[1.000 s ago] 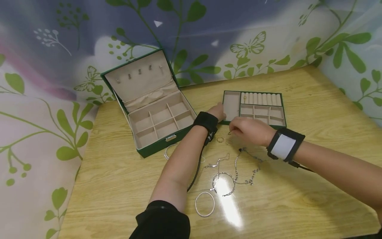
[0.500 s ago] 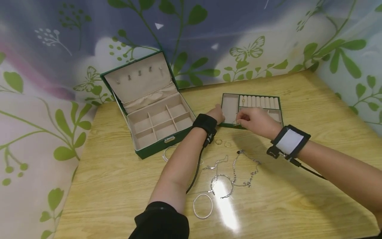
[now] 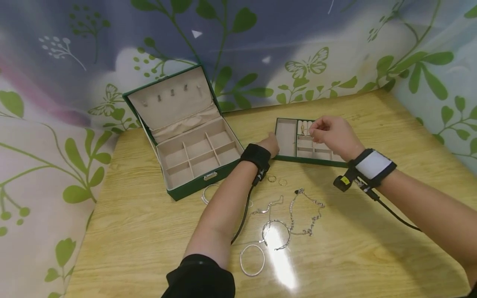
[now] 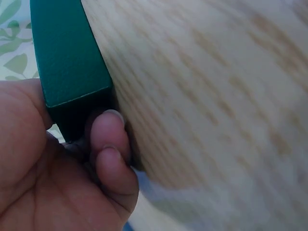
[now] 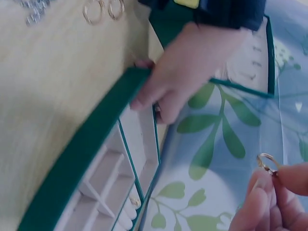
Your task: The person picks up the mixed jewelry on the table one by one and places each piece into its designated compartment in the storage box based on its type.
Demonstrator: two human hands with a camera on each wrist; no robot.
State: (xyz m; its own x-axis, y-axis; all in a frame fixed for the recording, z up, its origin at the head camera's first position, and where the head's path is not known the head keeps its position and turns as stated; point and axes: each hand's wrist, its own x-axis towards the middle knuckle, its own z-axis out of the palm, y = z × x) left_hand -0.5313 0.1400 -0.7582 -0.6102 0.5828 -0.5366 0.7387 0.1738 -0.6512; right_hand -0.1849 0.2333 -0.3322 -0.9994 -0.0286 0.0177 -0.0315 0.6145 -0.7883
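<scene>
My right hand point(image 3: 335, 134) pinches a gold ring point(image 5: 261, 161) between thumb and fingertips, raised over the ring rolls of the green jewelry tray point(image 3: 309, 160). The ring shows clearly only in the right wrist view. Another gold ring point(image 3: 302, 130) sits in the rolls near their left end. At the tray's left side, my left hand point(image 3: 269, 145) grips the front corner; in the left wrist view its fingers curl round the green wall point(image 4: 72, 57). Two more gold rings, one on the left point(image 3: 272, 181) and one on the right point(image 3: 283, 184), lie before the tray.
An open green jewelry box point(image 3: 193, 182) with beige compartments stands left, its lid raised. Silver bangles point(image 3: 252, 275), a bracelet point(image 3: 264, 210) and a necklace point(image 3: 292, 215) lie on the wooden table point(image 3: 149, 248). A patterned cloth point(image 3: 242, 49) hangs behind.
My right hand has lifted from the table in front of the tray, moving back and right over the ring rolls with the gold ring. My left hand stays at the tray's corner.
</scene>
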